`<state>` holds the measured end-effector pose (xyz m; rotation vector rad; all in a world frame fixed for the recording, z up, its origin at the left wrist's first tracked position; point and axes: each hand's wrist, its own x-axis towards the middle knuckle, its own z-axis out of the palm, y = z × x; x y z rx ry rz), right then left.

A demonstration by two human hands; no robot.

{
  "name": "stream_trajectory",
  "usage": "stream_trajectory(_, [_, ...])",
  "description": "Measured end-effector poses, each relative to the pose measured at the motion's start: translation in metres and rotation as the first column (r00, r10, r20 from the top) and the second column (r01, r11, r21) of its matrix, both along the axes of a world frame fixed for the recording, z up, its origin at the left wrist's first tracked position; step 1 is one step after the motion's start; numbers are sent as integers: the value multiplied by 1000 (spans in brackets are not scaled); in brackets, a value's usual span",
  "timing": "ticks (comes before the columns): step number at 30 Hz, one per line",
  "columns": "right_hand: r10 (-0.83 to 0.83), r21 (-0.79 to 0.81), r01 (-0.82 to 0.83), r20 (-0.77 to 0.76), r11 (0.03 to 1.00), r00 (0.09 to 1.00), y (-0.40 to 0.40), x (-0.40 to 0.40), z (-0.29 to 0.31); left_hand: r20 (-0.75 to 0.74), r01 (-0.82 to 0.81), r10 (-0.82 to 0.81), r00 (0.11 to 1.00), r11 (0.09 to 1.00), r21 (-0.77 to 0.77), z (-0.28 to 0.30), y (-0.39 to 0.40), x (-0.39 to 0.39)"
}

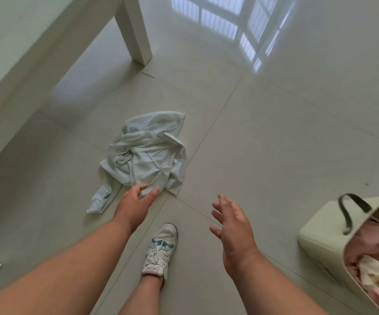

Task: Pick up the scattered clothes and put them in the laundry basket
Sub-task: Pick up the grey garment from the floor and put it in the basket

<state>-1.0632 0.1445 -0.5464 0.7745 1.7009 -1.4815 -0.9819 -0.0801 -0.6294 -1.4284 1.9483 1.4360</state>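
- On the tiled floor [275,133] ahead of us, in the head view, a crumpled pale green garment [146,155] lies in a heap, with a small pale patterned piece [99,198] just beside its near left edge.
- Our left hand [136,205] reaches toward the near hem of the garment, grip wide with thumb and fingers spread, holding nothing; whether the fingertips already touch cloth we cannot tell.
- Our right hand [234,228] hangs apart from the cloth, fingers loosely splayed and empty.
- The laundry basket [320,237] stands at our right, well apart from the garment, tilted toward us in this view, with pinkish and cream clothes [370,262] already inside and a dark handle [350,212] arching over its rim.
- Our sneaker [161,248] is planted between the two arms, near the garment's edge.
- Risks, as we judge them: a pinch on one hem may lift the garment trailing, so it drags or catches under the sneaker; the small piece could be left behind; the glossy floor looks slippery when bending.
- The white desk [136,30] leg stands beyond the garment, clear of the reach.
- We can read no brand, label or writing anywhere; the sneaker's teal mark is too blurred.
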Motion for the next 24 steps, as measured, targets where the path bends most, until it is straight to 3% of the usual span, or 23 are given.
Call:
stream_trajectory(6, [81, 9, -81, -9, 997, 997, -53, -35, -95, 44, -39, 41, 998, 999, -32, -101, -38, -12])
stream_trajectory(11, [93, 29, -93, 16, 995, 996, -74, -51, -173, 74, -4, 16, 997, 987, -162, -177, -60, -40])
stream_trajectory(15, [110, 76, -113, 36, 991, 993, -71, -49, -232, 197, 65, -7, 980, 956, -286, -237, -69, -67])
stream_trajectory(18, [115, 109, -118, 33, 987, 993, -66, -55, -255, 345, 230, -136, 929, 941, -250, -265, -63, -84])
stream_trajectory(20, [118, 127, -120, 22, 985, 993, -60, -60, -268, 462, 401, -253, 850, 880, -255, -279, -54, -90])
stream_trajectory(24, [107, 160, -110, 24, 981, 994, -48, -69, -278, 403, 526, -393, 827, 793, -306, -293, -43, -88])
